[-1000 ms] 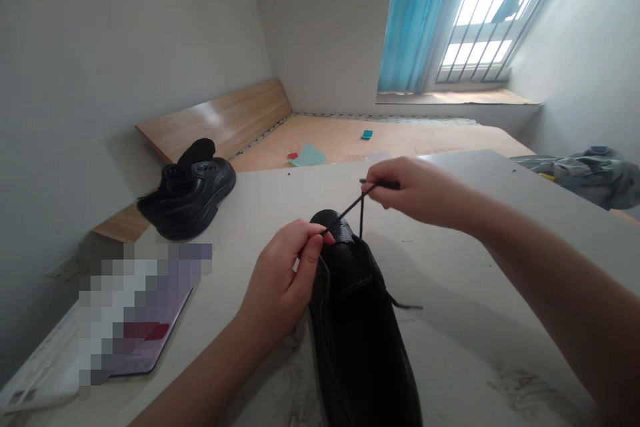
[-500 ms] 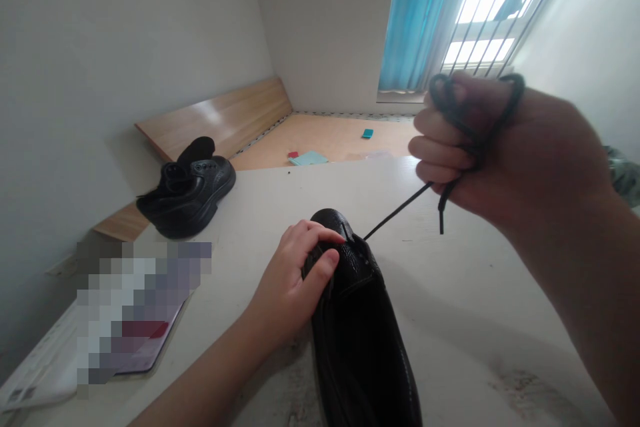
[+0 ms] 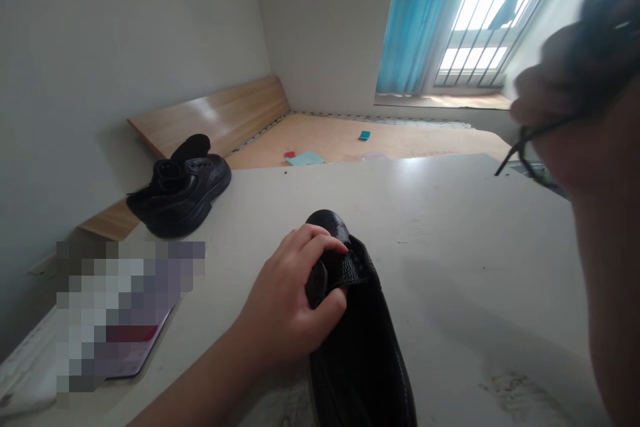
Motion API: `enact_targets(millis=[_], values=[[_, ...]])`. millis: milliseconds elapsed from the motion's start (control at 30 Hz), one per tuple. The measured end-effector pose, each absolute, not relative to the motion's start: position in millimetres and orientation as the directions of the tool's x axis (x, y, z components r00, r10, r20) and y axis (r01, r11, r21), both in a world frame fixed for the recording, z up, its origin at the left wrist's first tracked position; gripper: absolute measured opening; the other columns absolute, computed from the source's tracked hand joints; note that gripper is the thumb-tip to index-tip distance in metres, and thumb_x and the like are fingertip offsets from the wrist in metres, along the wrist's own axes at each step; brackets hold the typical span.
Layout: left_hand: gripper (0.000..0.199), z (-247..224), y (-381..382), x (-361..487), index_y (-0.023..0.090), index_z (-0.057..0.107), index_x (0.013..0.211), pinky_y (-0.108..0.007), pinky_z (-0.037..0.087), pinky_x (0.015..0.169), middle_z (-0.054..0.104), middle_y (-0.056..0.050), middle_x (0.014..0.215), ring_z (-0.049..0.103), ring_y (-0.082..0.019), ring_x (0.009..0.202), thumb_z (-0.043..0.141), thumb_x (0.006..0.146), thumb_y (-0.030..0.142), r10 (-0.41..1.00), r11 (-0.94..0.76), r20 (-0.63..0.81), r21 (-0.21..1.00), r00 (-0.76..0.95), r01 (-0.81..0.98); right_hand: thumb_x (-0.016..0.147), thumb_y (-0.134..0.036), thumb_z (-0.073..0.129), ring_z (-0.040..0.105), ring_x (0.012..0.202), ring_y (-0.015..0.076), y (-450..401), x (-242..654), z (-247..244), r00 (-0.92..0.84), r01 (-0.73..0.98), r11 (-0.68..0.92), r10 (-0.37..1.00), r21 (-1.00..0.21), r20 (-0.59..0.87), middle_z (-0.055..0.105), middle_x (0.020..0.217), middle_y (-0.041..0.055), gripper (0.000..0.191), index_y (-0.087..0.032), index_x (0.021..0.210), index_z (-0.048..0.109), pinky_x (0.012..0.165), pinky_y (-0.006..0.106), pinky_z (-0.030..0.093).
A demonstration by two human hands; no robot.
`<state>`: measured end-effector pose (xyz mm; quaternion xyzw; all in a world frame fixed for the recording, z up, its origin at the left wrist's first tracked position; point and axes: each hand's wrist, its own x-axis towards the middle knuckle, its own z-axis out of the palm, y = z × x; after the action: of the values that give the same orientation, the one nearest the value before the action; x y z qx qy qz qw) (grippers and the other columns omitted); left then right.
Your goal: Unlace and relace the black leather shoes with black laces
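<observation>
A black leather shoe (image 3: 393, 340) lies on the white table in front of me, its toe pointing away. My left hand (image 3: 295, 287) grips the shoe's upper around the tongue, thumb on the near edge and fingers over the front. Up at the right edge, my right hand (image 3: 565, 107) is closed around a black shoelace (image 3: 523, 140), partly cut off by the frame and blurred. The lace's thin end hangs below the fist. No lace shows between the shoe and my right hand.
A second black shoe (image 3: 185, 193) sits at the table's far left edge. A blurred-out flat item (image 3: 130, 320) lies at the left. Beyond the white table (image 3: 450, 213) is a bed board (image 3: 330, 130) with small papers, and a window with a blue curtain (image 3: 417, 20).
My right hand has moved up and right with the lace, which has come free of the shoe. My left thumb has shifted down to the tongue's near edge.
</observation>
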<state>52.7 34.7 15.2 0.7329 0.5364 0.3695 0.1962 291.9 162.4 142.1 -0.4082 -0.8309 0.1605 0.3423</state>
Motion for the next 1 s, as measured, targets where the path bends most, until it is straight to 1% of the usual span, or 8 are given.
enact_targets(millis=[100,233,400,533,600,700,767,1000], values=[[0.02,14.9,34.3,52.1,0.023,0.061,0.102,-0.038,0.046,0.093,0.065,-0.006,0.108,0.059,-0.026,0.105,0.054,0.083,0.022,0.921,-0.354,0.374,0.682,0.111,0.64,0.094,-0.048,0.023,0.047,0.065,0.018,167.0,267.1,130.0,-0.479,0.673,0.59,0.808,-0.446,0.344,0.05,0.062,0.0039,0.05,-0.025,0.061,0.052,0.052,0.034,0.028],[0.016,14.2,34.8,50.9,0.023,0.064,0.098,-0.035,0.046,0.088,0.069,-0.003,0.1,0.062,-0.023,0.098,0.052,0.089,0.023,0.916,-0.342,0.397,0.694,0.06,0.634,0.082,-0.037,0.054,0.054,0.059,0.0157,187.5,260.6,87.4,-0.606,0.774,0.552,0.787,-0.308,-0.113,0.065,0.073,0.0048,0.022,-0.019,0.076,0.064,0.054,0.029,0.04],[0.016,15.8,38.5,51.1,0.022,0.067,0.091,-0.032,0.045,0.079,0.066,-0.001,0.087,0.062,-0.02,0.085,0.052,0.089,0.026,0.942,-0.238,0.331,0.778,-0.056,0.581,0.081,-0.041,0.059,0.066,0.066,0.019,200.5,268.0,59.8,-0.593,0.799,0.564,0.682,-0.207,-0.429,0.073,0.091,0.0078,0.029,-0.019,0.096,0.072,0.058,0.03,0.047],[0.013,16.6,40.0,50.1,0.022,0.066,0.086,-0.031,0.042,0.073,0.056,0.002,0.074,0.057,-0.018,0.075,0.058,0.085,0.032,0.959,-0.144,0.251,0.827,-0.128,0.543,0.09,-0.046,0.05,0.068,0.09,0.0241,179.5,265.3,82.3,-0.627,0.776,0.604,0.711,-0.18,-0.318,0.072,0.106,0.0079,0.034,-0.024,0.105,0.07,0.073,0.036,0.05],[0.012,17.1,39.4,49.6,0.022,0.065,0.086,-0.031,0.041,0.071,0.052,0.003,0.072,0.054,-0.017,0.071,0.06,0.083,0.033,0.967,-0.113,0.218,0.831,-0.131,0.545,0.093,-0.047,0.048,0.067,0.088,0.0216,159.4,260.8,99.0,-0.707,0.704,0.657,0.685,-0.27,-0.178,0.072,0.099,0.0041,0.031,-0.025,0.099,0.07,0.07,0.033,0.05],[0.015,18.6,38.1,49.9,0.022,0.064,0.088,-0.033,0.04,0.072,0.051,0.002,0.074,0.053,-0.018,0.073,0.06,0.079,0.034,0.975,-0.102,0.191,0.837,-0.112,0.538,0.094,-0.039,0.051,0.065,0.069,0.0144,124.4,249.3,114.4,-0.876,0.446,0.726,0.474,-0.523,-0.089,0.072,0.08,-0.0012,0.027,-0.024,0.085,0.071,0.058,0.025,0.048],[0.018,19.6,38.0,50.6,0.022,0.063,0.088,-0.034,0.04,0.073,0.05,0.002,0.076,0.053,-0.019,0.075,0.06,0.076,0.034,0.977,-0.093,0.178,0.844,-0.113,0.528,0.092,-0.025,0.054,0.064,0.064,0.0121,102.8,238.8,113.5,-0.936,0.336,0.749,0.335,-0.572,-0.111,0.072,0.075,-0.0029,0.022,-0.024,0.081,0.073,0.056,0.023,0.048],[0.019,17.7,40.2,51.0,0.021,0.063,0.088,-0.034,0.039,0.075,0.047,0.002,0.075,0.051,-0.019,0.076,0.058,0.072,0.031,0.98,-0.055,0.142,0.868,-0.141,0.494,0.072,-0.011,0.066,0.07,0.072,0.0204,68.0,214.1,76.2,-0.91,0.41,0.903,0.394,-0.128,-0.133,0.075,0.083,0.003,0.012,-0.02,0.08,0.069,0.064,0.032,0.052]])
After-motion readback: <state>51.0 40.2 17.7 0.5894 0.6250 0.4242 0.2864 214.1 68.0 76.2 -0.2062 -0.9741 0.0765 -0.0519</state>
